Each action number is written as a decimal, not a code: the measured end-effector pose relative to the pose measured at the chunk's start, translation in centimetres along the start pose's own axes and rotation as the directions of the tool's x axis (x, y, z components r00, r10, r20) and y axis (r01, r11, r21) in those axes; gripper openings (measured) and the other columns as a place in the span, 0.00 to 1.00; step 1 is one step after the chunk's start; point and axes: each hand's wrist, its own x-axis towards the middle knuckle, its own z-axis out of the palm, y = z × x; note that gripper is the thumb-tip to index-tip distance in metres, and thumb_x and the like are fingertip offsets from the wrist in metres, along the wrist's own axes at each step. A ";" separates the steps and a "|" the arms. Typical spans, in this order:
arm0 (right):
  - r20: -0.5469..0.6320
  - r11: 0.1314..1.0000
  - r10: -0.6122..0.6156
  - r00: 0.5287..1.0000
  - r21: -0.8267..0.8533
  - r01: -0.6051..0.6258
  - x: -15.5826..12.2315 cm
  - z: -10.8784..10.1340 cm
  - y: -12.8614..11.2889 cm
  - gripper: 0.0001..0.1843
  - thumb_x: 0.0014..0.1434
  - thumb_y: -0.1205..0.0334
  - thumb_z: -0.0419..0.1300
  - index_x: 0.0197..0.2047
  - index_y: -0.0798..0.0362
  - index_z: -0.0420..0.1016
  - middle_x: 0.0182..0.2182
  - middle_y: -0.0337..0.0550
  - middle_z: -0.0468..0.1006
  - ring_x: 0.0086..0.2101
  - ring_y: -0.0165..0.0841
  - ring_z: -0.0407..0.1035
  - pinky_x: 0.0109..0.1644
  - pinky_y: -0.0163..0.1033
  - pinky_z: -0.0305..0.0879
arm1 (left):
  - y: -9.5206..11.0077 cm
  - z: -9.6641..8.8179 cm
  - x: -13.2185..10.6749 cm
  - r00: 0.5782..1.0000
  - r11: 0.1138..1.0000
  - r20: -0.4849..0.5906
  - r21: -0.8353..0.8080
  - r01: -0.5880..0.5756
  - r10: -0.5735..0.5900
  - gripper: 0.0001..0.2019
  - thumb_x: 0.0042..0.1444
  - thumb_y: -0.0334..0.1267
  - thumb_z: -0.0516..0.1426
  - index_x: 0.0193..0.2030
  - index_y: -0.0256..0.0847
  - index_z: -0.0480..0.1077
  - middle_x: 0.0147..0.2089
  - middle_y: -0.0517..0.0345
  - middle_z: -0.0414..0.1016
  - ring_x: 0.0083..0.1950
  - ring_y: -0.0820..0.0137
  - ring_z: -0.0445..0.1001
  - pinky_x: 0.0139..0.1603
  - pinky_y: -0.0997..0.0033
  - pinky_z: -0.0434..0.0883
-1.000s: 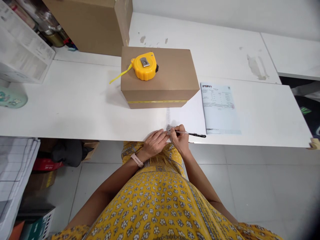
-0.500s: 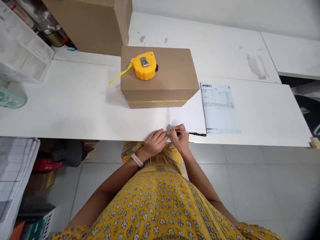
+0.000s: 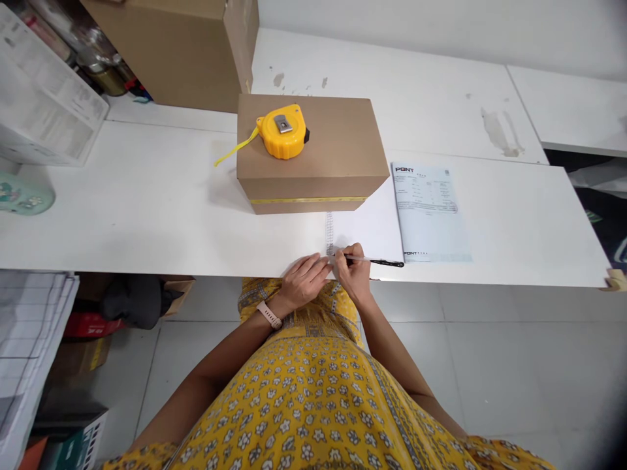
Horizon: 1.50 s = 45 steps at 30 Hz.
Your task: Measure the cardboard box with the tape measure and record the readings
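Observation:
At the near edge of the white table [image 3: 147,209] my right hand [image 3: 353,274] is closed around a black pen [image 3: 377,262], tip at the lower left of a spiral notebook [image 3: 365,228]. My left hand [image 3: 304,279] lies beside it, fingers curled onto the notebook's spiral edge. Behind the notebook stands a brown cardboard box [image 3: 337,150] with a yellow tape measure [image 3: 283,130] on top, a short length of tape pulled out to the left. A yellow strip runs along the box's front face.
A printed light-blue sheet [image 3: 428,212] lies right of the notebook. A large cardboard box [image 3: 186,46] stands at the back left, a white printed box [image 3: 44,104] at far left, a pale green object [image 3: 22,194] at the left edge. Boxes and bags sit under the table.
Both hands and the pen stay in place at the notebook. Only the view has shifted slightly.

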 end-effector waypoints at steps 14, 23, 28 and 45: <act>0.017 1.000 0.024 1.000 -0.001 -0.024 0.0 -0.1 -0.1 0.12 0.64 0.58 0.58 0.30 0.48 0.61 0.20 0.29 0.61 0.21 0.26 0.56 0.26 0.35 0.53 | 0.0 0.0 -0.2 1.000 1.000 0.030 0.005 0.001 -0.001 0.16 0.68 0.42 0.58 0.58 0.40 0.76 0.57 0.53 0.81 0.63 0.61 0.76 0.63 0.59 0.74; -0.007 0.999 0.004 1.000 -0.032 -0.004 0.0 -0.1 0.0 0.12 0.64 0.58 0.58 0.30 0.48 0.60 0.20 0.30 0.60 0.22 0.26 0.56 0.27 0.36 0.53 | 0.0 0.1 -0.2 0.999 1.000 0.042 -0.023 0.010 -0.009 0.15 0.68 0.41 0.57 0.58 0.41 0.76 0.58 0.52 0.81 0.63 0.61 0.76 0.63 0.59 0.73; 0.006 1.000 0.013 1.000 -0.015 -0.013 0.0 -0.1 0.1 0.13 0.64 0.57 0.58 0.30 0.48 0.60 0.21 0.30 0.60 0.22 0.26 0.56 0.27 0.36 0.53 | 0.0 -0.1 0.0 1.000 1.000 0.021 -0.010 0.000 0.001 0.15 0.68 0.41 0.57 0.57 0.40 0.76 0.57 0.52 0.81 0.62 0.60 0.76 0.62 0.59 0.74; -0.029 1.000 0.030 0.999 0.000 -0.030 -0.1 0.0 0.2 0.12 0.63 0.59 0.58 0.31 0.48 0.59 0.22 0.29 0.61 0.23 0.27 0.56 0.29 0.36 0.54 | 0.0 0.1 -0.2 0.998 1.000 0.065 -0.014 0.016 -0.015 0.15 0.69 0.42 0.57 0.58 0.41 0.76 0.58 0.52 0.81 0.62 0.60 0.77 0.62 0.59 0.75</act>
